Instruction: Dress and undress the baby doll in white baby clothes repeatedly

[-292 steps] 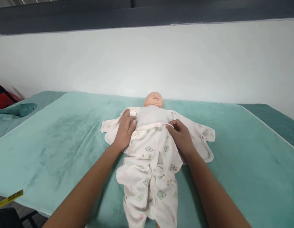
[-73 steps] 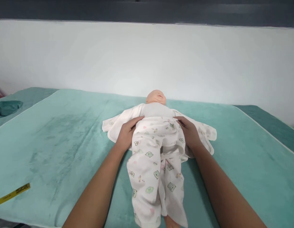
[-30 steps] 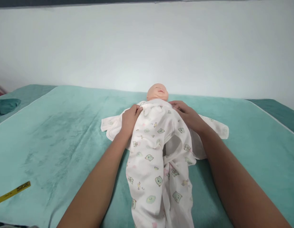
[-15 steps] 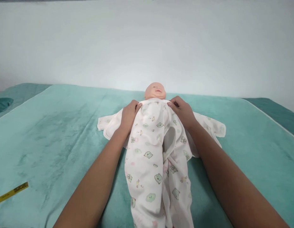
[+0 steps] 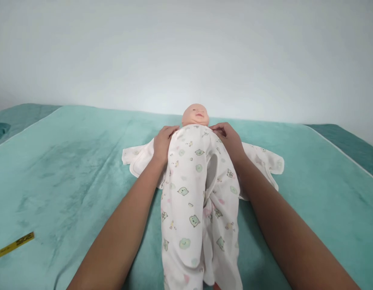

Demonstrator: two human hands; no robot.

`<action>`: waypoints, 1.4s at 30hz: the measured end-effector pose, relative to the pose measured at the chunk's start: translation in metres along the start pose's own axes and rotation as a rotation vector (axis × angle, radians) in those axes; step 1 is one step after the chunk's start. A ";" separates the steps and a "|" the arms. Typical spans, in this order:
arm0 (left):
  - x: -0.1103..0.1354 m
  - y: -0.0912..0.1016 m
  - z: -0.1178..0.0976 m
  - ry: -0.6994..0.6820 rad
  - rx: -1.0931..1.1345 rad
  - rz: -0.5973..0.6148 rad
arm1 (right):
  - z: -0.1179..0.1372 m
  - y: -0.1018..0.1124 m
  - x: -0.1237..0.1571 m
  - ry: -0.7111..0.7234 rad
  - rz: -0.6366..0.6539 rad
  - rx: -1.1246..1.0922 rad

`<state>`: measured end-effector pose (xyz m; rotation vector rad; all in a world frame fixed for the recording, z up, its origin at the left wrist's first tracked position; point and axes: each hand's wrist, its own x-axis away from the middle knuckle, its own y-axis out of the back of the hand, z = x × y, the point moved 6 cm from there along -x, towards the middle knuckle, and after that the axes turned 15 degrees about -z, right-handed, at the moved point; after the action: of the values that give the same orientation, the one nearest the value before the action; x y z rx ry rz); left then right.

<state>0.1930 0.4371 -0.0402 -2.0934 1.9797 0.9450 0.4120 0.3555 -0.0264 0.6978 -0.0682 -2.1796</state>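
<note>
A baby doll point(image 5: 194, 114) lies on its back, its head at the far end. White printed baby pants point(image 5: 186, 177) with an open crotch slit cover its front, their top edge up by its neck. A white long-sleeved baby shirt point(image 5: 269, 161) shows from beneath, its sleeves out to both sides. My left hand point(image 5: 164, 141) is closed on the pants' upper left edge, fingertips partly hidden. On the opposite side, my right hand point(image 5: 229, 139) pinches the upper right edge near the doll's neck.
A green plush cover point(image 5: 83, 193) lies under the doll. At the lower left is a yellow strip with dark print point(image 5: 14, 245). Behind the far edge rises a pale wall point(image 5: 186, 52). Darker green fabric point(image 5: 349, 141) lies at the right corner.
The pants' top edge has moved slightly up to the doll's neck, and their front lies smoother. Both hands keep to the upper edges. The view has shifted slightly.
</note>
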 end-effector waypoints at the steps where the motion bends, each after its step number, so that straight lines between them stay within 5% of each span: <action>1: 0.002 0.001 -0.001 -0.013 0.006 0.010 | 0.001 0.001 0.003 0.005 0.007 -0.016; 5: 0.013 0.008 -0.006 -0.086 -0.012 0.012 | 0.005 0.009 0.014 0.077 0.003 0.046; 12: 0.049 0.033 -0.024 -0.146 -0.004 -0.157 | 0.020 0.033 0.057 0.107 -0.125 -0.022; 19: 0.133 0.086 -0.030 0.046 -0.001 -0.132 | 0.079 0.082 0.179 0.164 -0.161 0.062; 25: 0.226 0.132 -0.049 0.033 -0.016 0.076 | 0.134 0.072 0.268 0.404 0.157 0.232; 28: 0.257 0.140 -0.068 -0.034 -0.035 0.123 | 0.146 0.055 0.282 0.466 0.200 0.415; 32: 0.282 0.134 -0.087 -0.059 -0.030 0.146 | 0.146 0.046 0.282 0.447 0.106 0.473; 42: 0.294 0.129 -0.118 -0.197 -0.067 -0.003 | 0.161 0.062 0.310 0.447 0.018 0.344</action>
<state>0.1025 0.1074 -0.0500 -1.9493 1.8712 1.1818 0.2180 0.0585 -0.0153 1.3585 -0.2170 -1.9641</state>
